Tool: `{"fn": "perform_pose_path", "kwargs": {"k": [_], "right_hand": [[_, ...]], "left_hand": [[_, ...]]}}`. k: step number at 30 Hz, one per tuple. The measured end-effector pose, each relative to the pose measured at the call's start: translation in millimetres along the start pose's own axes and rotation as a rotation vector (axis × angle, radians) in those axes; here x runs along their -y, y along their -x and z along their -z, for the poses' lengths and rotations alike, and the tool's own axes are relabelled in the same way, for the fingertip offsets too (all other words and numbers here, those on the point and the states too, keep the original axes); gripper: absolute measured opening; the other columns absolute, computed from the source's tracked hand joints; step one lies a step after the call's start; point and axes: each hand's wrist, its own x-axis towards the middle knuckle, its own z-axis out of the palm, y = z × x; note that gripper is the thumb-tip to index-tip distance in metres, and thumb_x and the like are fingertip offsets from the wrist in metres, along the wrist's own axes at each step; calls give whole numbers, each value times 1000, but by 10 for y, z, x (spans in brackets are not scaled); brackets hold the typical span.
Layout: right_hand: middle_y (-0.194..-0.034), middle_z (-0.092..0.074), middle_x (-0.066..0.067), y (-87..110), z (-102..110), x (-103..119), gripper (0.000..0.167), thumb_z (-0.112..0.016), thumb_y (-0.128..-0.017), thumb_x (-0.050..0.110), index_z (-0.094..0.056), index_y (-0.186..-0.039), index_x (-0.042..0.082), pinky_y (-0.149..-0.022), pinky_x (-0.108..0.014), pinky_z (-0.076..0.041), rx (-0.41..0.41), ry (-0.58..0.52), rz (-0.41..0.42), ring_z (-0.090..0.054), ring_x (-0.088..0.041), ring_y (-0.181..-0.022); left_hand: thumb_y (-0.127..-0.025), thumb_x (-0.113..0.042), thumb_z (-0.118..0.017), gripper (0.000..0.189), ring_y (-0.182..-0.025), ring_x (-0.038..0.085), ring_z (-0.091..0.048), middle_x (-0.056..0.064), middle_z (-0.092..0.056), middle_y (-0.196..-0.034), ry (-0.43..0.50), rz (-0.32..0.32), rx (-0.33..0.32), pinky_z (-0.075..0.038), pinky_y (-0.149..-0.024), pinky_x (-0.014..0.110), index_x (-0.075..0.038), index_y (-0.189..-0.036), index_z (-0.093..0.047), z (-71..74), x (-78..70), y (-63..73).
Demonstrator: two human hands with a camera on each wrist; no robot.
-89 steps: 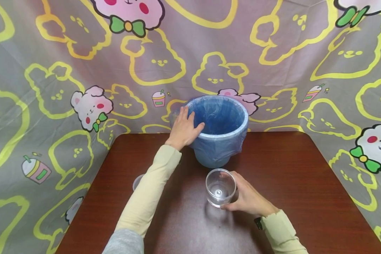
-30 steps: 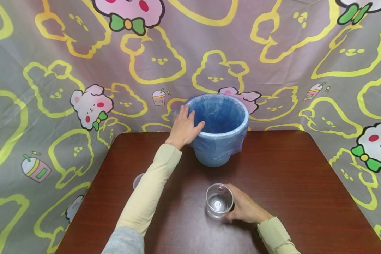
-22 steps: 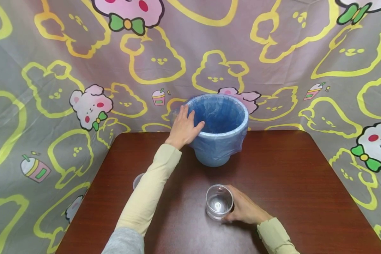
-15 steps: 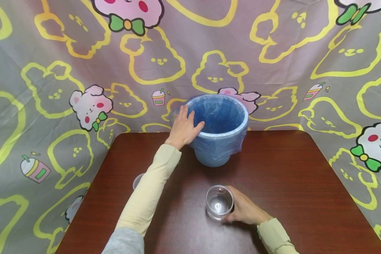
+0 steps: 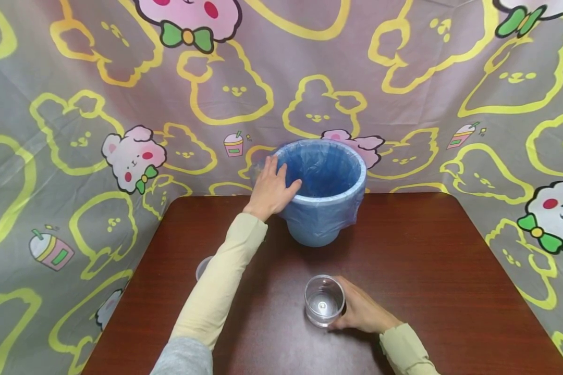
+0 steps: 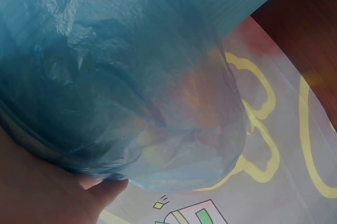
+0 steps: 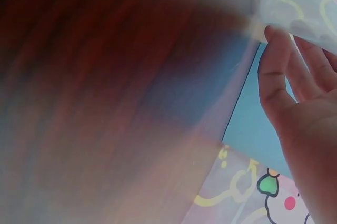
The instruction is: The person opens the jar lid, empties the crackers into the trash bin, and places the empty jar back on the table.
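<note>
A blue wastebasket (image 5: 315, 229), lined with a thin translucent plastic bag (image 6: 174, 145), stands at the table's far side. My left hand (image 5: 271, 190) rests on the left of its rim, fingers spread along the rim and thumb toward the inside. In the left wrist view, a fingertip shows at the bag's edge. My right hand (image 5: 362, 307) holds a clear cup (image 5: 325, 302) upright by its right side, nearer me than the basket. The cup's mouth faces up, and its round base shows through. In the right wrist view, curled fingers (image 7: 274, 71) touch the cup's wall.
A second clear round piece (image 5: 204, 268) sits on the left of the brown table (image 5: 427, 260), partly hidden by my left sleeve (image 5: 216, 281). A cartoon-print curtain (image 5: 159, 104) hangs close around the back and both sides.
Since three seconds ago, my right hand has brought the cup down and a little toward me. During the last second it has barely moved. The left hand and wastebasket stay put.
</note>
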Motion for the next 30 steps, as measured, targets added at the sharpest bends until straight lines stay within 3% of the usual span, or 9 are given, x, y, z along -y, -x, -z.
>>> {"fn": "perform_pose_path", "kwargs": {"k": [30], "right_hand": [[-119,-62,-1,19,8,-40,95,-94,-48,23,-51,-130,8,-95,-36,-48,23,-33,1,-62,-19,-108]], "left_hand": [[-95,-58,-37,77,-151,31,0,16,-10,-162,-2,8,-6,-13,-121,49,-5,-150,-31,1,-12,13]]}}
